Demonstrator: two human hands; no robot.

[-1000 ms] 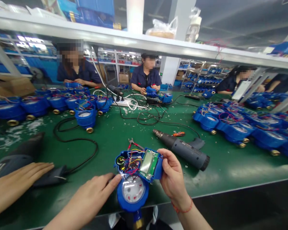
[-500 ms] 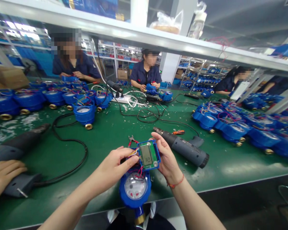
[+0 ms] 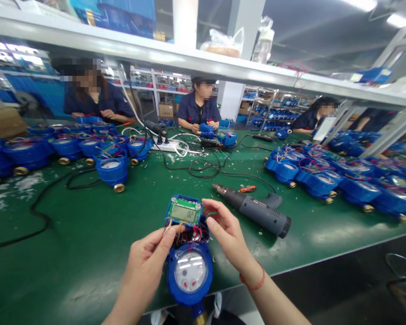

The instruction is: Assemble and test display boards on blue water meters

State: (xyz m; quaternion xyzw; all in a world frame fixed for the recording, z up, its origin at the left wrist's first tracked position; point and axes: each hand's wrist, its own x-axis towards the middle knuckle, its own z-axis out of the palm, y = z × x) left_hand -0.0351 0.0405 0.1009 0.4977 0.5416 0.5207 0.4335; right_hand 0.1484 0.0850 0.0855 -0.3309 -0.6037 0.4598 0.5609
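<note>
A blue water meter [image 3: 189, 273] with a round clear dial stands at the table's front edge, its brass end toward me. Above the dial, a green circuit board with an LCD display [image 3: 183, 212] sits in a blue frame, joined to the meter by thin coloured wires [image 3: 196, 233]. My left hand [image 3: 147, 257] pinches the lower left edge of this display module, thumb by the white and yellow wires. At the module's right side is my right hand [image 3: 228, 232], thumb and fingers apart; whether a fingertip touches the frame I cannot tell.
A heat gun [image 3: 253, 207] lies right of the meter, an orange-handled tool [image 3: 247, 189] behind it. Rows of blue meters [image 3: 325, 180] fill the right; others, including a nearer meter [image 3: 111, 169], stand left. Black cables cross the green table [image 3: 98, 243]. Co-workers sit opposite, beneath an overhead shelf [image 3: 223, 67].
The display module has turned from upright to lying crosswise and shifted left. My right hand has loosened from its edge. At the left, another person's hand and a second heat gun have left the view.
</note>
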